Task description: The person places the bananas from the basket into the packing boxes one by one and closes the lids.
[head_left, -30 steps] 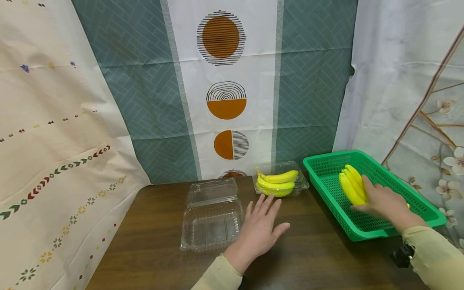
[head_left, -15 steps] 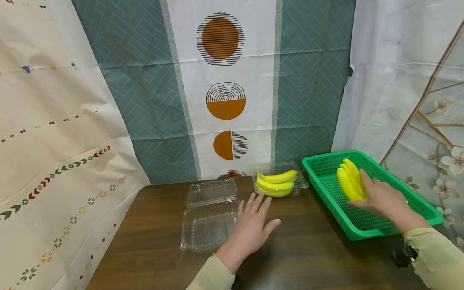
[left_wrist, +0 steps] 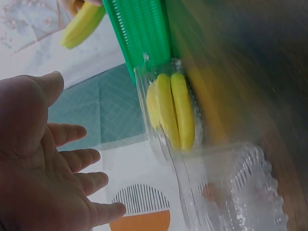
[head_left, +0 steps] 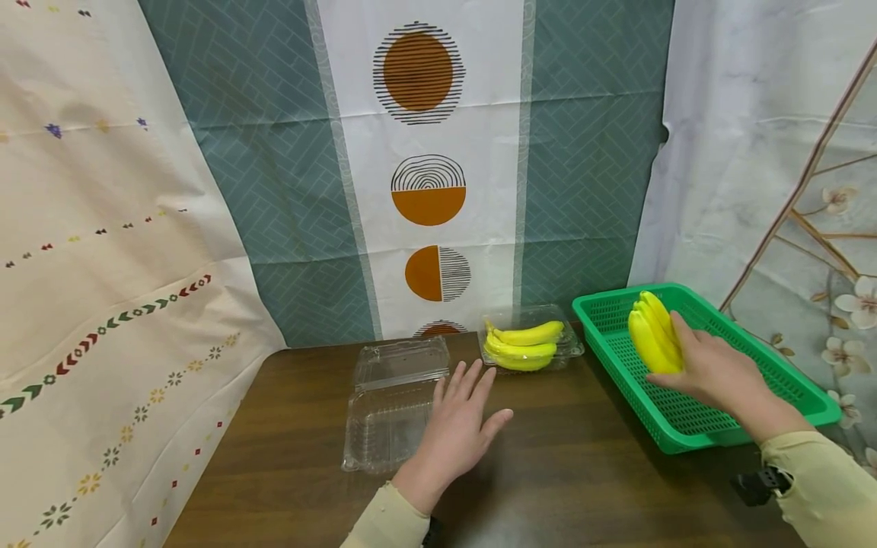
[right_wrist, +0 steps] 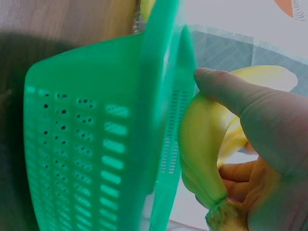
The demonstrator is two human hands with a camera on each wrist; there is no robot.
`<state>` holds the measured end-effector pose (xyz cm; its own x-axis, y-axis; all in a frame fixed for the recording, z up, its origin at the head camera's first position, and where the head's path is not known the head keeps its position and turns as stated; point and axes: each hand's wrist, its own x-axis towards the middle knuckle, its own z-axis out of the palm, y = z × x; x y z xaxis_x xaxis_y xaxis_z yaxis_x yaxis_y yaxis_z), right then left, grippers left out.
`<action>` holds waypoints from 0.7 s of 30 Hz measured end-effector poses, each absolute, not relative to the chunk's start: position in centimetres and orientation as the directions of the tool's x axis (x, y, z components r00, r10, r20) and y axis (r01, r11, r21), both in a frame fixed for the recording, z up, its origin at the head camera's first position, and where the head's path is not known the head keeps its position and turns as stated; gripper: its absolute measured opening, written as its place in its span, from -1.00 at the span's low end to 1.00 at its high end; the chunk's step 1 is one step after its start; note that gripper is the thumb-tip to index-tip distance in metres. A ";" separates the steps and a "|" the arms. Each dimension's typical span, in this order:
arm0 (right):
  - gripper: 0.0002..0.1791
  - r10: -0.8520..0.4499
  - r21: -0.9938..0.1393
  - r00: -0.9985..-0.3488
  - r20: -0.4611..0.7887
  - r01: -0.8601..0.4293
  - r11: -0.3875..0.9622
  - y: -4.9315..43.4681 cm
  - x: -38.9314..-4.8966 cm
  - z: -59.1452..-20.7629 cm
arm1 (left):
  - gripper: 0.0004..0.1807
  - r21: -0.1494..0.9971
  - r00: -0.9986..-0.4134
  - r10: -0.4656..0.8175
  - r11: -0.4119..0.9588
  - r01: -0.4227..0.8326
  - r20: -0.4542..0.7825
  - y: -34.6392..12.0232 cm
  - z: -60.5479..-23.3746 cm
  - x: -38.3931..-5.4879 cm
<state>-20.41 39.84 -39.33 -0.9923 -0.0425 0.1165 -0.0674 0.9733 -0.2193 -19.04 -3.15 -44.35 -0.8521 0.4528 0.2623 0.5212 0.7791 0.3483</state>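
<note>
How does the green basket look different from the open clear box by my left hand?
Colour: the basket is green, while the box is see-through.
Walls: the basket's are pierced with rows of slots; the box's show ridges instead.
Size: the basket looks larger than the box.
Lid: the box has a lid, folded back; none shows on the basket.
Both rest on the table, open at the top.

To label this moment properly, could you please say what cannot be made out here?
Head view: right side of the open container, behind the left hand.
Head view: floor of the basket under the right hand, covered by it.
Right wrist view: yellow thing past the basket, cut by the top edge.
</note>
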 end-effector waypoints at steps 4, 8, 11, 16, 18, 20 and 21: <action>0.52 -0.056 -0.219 -0.990 0.131 -0.084 0.972 39.3 -20.5 -39.0 | -0.17 0.361 -0.858 0.437 0.780 0.511 0.270 -3.8 -44.3 -19.1; 0.51 -0.069 -0.222 -0.987 0.142 -0.100 0.970 38.6 -20.5 -38.6 | -0.18 0.370 -0.864 0.423 0.783 0.501 0.275 -4.5 -44.4 -19.1; 0.51 -0.077 -0.221 -0.986 0.150 -0.109 0.969 37.9 -20.4 -38.4 | -0.19 0.359 -0.863 0.417 0.788 0.500 0.285 -5.0 -44.5 -19.1; 0.50 -0.091 -0.213 -0.983 0.159 -0.125 0.969 36.7 -20.4 -38.0 | -0.19 0.364 -0.865 0.408 0.789 0.495 0.292 -5.9 -44.6 -19.0; 0.51 -0.097 -0.213 -0.982 0.161 -0.131 0.968 36.1 -20.3 -37.9 | -0.19 0.371 -0.867 0.404 0.787 0.492 0.293 -6.2 -44.6 -18.9; 0.50 -0.105 -0.212 -0.980 0.168 -0.140 0.967 35.5 -20.2 -37.7 | -0.19 0.379 -0.868 0.399 0.786 0.489 0.295 -6.5 -44.6 -18.9; 0.50 -0.109 -0.212 -0.979 0.171 -0.144 0.967 35.2 -20.1 -37.6 | -0.20 0.380 -0.868 0.397 0.785 0.489 0.298 -6.6 -44.6 -18.9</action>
<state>-20.15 35.25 -37.59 -0.9793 -0.1088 0.1706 -0.1443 0.9666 -0.2119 -18.86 -6.61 -44.59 -0.8682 0.3968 0.2979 0.4892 0.7851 0.3799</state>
